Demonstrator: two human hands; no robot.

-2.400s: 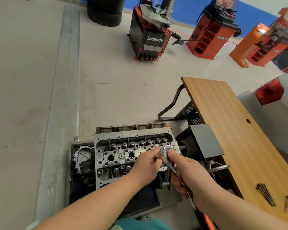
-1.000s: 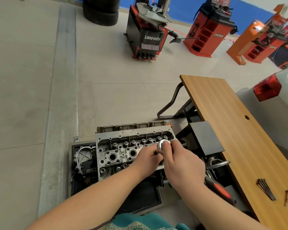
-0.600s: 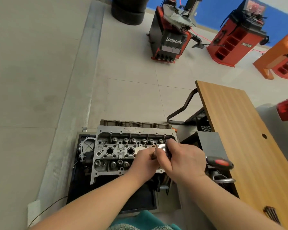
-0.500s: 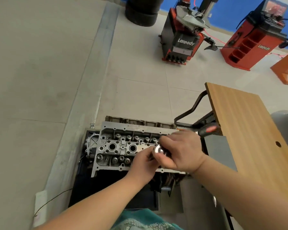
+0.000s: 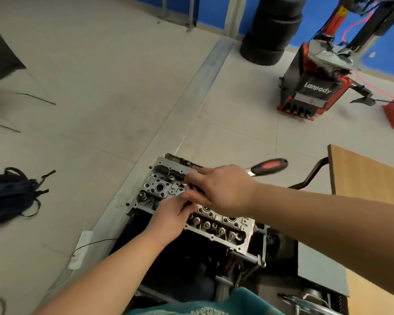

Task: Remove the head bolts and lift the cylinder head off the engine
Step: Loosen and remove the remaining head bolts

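Fingers of my right hand (image 5: 223,189) curl around the ratchet (image 5: 267,167), its red-and-black handle sticking out past my knuckles toward 2 o'clock. My left hand (image 5: 171,215) sits just at 7 o'clock of it, fingertips pinched together at the tool's hidden head; what they pinch I cannot tell. Both hands rest over the middle of the head (image 5: 216,223), still seated on the engine (image 5: 191,264). At 9 o'clock lies a dark bag (image 5: 8,194); at 1 o'clock stand tires (image 5: 271,30).
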